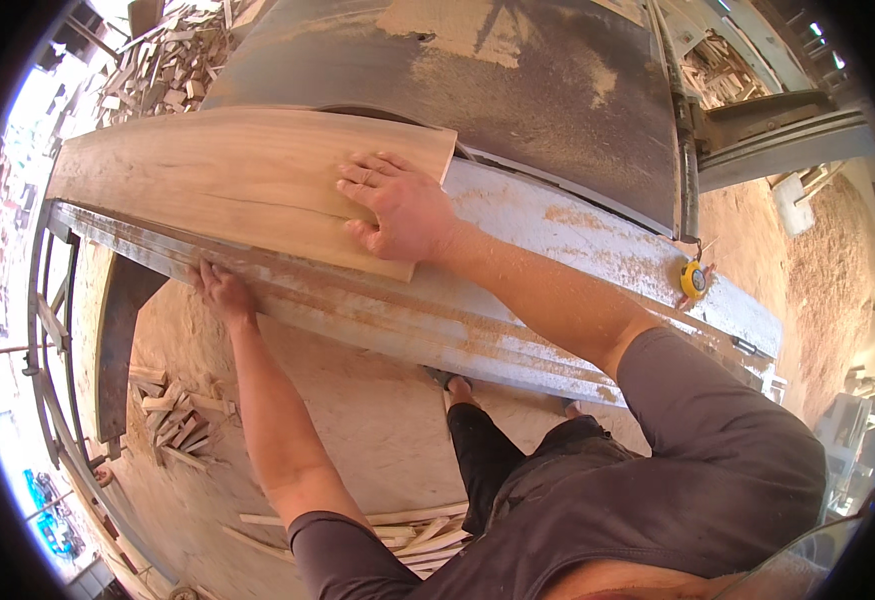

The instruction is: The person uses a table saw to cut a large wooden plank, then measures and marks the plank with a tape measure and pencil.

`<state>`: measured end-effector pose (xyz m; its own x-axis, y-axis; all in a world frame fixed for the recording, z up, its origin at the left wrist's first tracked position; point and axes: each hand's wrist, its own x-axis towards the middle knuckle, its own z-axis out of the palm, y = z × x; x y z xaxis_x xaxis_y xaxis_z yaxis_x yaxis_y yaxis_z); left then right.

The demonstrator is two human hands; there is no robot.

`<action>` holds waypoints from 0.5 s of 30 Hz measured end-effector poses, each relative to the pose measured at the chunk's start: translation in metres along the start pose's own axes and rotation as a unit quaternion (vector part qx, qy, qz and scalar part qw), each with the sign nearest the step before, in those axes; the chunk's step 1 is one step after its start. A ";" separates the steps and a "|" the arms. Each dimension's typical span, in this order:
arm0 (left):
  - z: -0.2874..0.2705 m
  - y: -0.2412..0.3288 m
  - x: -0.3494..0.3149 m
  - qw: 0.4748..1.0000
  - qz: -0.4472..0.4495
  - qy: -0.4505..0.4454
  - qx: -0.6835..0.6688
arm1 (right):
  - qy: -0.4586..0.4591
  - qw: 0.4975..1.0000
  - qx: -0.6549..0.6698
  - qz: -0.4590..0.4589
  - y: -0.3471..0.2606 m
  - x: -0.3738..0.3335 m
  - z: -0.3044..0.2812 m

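Note:
A wide, pale wooden board (227, 170) lies flat across the white sliding table (547, 215) of a machine, with a crack running along its grain. My right hand (397, 205) presses palm down on the board's right end, fingers spread and a ring on one of them. At the near side, my left hand (222, 290) grips the sliding table's metal edge, its fingers bent over the rail below the board. Part of a dark, curved slot shows along the board's far edge; the board hides what lies beneath it.
Beyond the board is a large dark machine table (557, 110) dusted with sawdust. A yellow tape measure (693, 280) rests at the sliding table's right end. Wood offcuts (172, 420) lie on the floor at left, with a bigger heap (167, 75) at far left. A metal frame (57, 330) stands at left.

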<state>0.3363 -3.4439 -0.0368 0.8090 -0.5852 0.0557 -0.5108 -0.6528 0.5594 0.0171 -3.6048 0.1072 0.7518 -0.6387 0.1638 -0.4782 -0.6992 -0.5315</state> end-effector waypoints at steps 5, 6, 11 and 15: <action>-0.003 0.020 -0.012 1.000 0.001 -0.020 -0.023 | 0.000 1.000 -0.022 0.014 0.004 0.000 -0.001; -0.002 0.022 -0.013 0.999 -0.001 -0.018 -0.029 | 0.004 1.000 -0.028 0.014 0.004 0.000 -0.002; 0.010 0.036 -0.021 0.992 -0.115 0.009 -0.043 | 0.045 0.996 -0.071 0.037 -0.005 -0.003 0.003; 0.029 -0.041 -0.015 0.964 -0.054 -0.088 0.245 | 0.047 0.996 -0.074 0.034 -0.027 0.001 -0.006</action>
<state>0.3365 -3.4224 -0.0842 0.8249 -0.5458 -0.1470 -0.5376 -0.8379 0.0942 0.0277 -3.5889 0.1268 0.6727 -0.7091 0.2114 -0.5936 -0.6877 -0.4179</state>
